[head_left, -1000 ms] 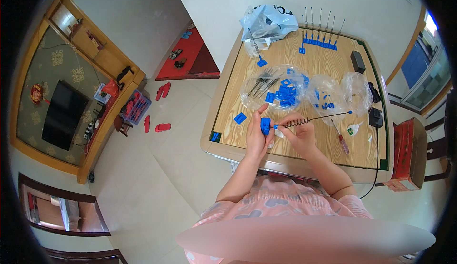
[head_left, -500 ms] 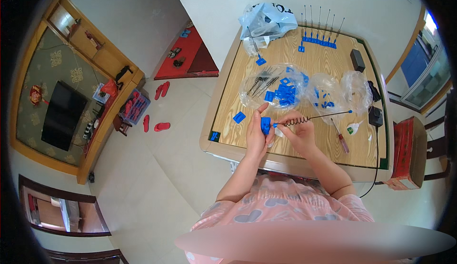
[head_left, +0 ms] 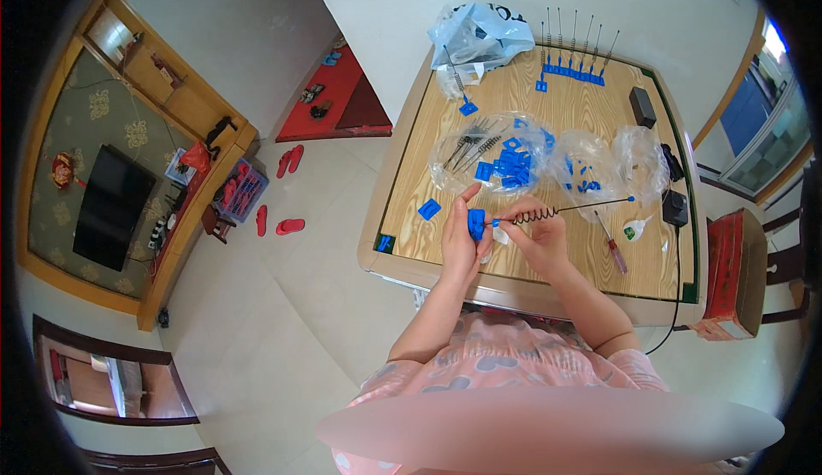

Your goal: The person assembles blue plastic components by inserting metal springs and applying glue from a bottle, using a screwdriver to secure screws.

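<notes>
Left hand [head_left: 461,244] clamped on small blue block [head_left: 476,222] above near edge of bench [head_left: 411,248]; right hand [head_left: 531,237] pinched on coiled black spring rod [head_left: 561,211], coil end set against block, thin tip pointing toward right edge. Joining judged in progress, not finished. Screwdriver [head_left: 611,244] lain just right of hands. Mid-bench: clear bags of loose blue blocks [head_left: 512,162], bare spring rods [head_left: 471,143] — many parts judged left. Far edge: row of finished rods upright in blue bases [head_left: 572,68].
</notes>
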Motion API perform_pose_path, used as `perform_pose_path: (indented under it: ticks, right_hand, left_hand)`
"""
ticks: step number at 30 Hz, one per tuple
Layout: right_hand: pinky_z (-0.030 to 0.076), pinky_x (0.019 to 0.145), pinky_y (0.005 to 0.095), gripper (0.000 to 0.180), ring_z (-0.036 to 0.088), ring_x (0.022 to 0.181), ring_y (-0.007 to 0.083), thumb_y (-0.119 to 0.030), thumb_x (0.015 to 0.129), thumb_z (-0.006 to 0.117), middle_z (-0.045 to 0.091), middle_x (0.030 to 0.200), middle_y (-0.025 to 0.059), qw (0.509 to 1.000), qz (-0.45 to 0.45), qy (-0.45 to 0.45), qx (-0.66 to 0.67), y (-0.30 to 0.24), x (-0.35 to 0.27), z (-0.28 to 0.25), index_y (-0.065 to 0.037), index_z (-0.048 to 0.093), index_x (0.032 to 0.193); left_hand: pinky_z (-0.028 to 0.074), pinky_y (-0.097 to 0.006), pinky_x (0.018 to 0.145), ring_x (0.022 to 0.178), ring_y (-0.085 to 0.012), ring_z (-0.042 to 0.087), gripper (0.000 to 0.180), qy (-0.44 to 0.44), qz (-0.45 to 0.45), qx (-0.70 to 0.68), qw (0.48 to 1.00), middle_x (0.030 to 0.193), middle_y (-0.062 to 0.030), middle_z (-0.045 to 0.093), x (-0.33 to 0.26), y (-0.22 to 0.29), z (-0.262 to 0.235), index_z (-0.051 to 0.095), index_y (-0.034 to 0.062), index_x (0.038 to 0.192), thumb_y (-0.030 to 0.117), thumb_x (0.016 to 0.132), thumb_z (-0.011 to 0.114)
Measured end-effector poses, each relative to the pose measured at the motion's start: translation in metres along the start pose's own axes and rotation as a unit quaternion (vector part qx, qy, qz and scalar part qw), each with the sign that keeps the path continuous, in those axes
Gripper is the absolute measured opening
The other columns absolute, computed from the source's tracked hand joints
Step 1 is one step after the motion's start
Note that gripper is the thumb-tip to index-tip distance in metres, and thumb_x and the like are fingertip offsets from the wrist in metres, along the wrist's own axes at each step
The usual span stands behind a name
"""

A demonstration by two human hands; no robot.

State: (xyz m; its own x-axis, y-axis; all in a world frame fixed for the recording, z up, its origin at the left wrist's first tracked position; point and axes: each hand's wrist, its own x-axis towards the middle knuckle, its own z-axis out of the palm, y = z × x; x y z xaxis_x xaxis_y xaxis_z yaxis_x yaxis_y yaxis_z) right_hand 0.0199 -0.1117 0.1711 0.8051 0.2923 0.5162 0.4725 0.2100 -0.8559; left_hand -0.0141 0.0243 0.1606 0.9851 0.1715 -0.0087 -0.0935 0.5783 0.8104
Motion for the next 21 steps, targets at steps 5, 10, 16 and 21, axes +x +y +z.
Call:
perform_pose_path:
  ticks: [5,10,16,21]
  right_hand:
    - [0.045,0.072,0.0251,0.015,0.059,0.080,0.0115,0.004,0.076,0.066,0.064,0.087,0.0036,1.000,-0.003,-0.008,-0.011,0.0029,-0.0014,-0.0005,-0.003,0.062,0.089]
    - [0.045,0.073,0.0253,0.015,0.059,0.081,0.0115,0.005,0.076,0.066,0.064,0.087,0.0037,1.000,0.004,-0.015,-0.011,0.0010,0.0001,0.0003,-0.002,0.062,0.089]
    - [0.046,0.075,0.0258,0.016,0.060,0.083,0.0124,0.005,0.076,0.065,0.064,0.088,0.0045,1.000,0.004,-0.009,0.005,-0.0019,0.0008,0.0008,-0.002,0.062,0.090]
    - [0.046,0.075,0.0265,0.016,0.060,0.084,0.0128,0.006,0.076,0.065,0.064,0.088,0.0048,1.000,-0.005,-0.021,0.009,-0.0022,-0.0001,0.0009,-0.002,0.062,0.090]
  left_hand:
    - [0.025,-0.020,0.036,0.039,-0.0057,0.034,0.047,0.009,0.003,0.013,1.000,0.072,-0.0027,0.055,0.0010,-0.0007,-0.0009,0.039,0.0063,0.134,0.038,0.101,0.029]
    - [0.025,-0.019,0.036,0.039,-0.0054,0.034,0.046,0.008,0.007,-0.001,1.000,0.072,-0.0029,0.056,0.0013,-0.0017,-0.0020,0.039,0.0061,0.134,0.038,0.102,0.029]
    - [0.025,-0.019,0.036,0.039,-0.0054,0.034,0.046,0.007,0.011,0.006,1.000,0.072,-0.0030,0.055,0.0010,-0.0018,-0.0023,0.039,0.0060,0.133,0.037,0.102,0.029]
    - [0.025,-0.019,0.037,0.039,-0.0055,0.034,0.046,0.018,0.005,0.016,1.000,0.071,-0.0028,0.054,0.0001,-0.0001,-0.0009,0.039,0.0059,0.133,0.038,0.102,0.029]
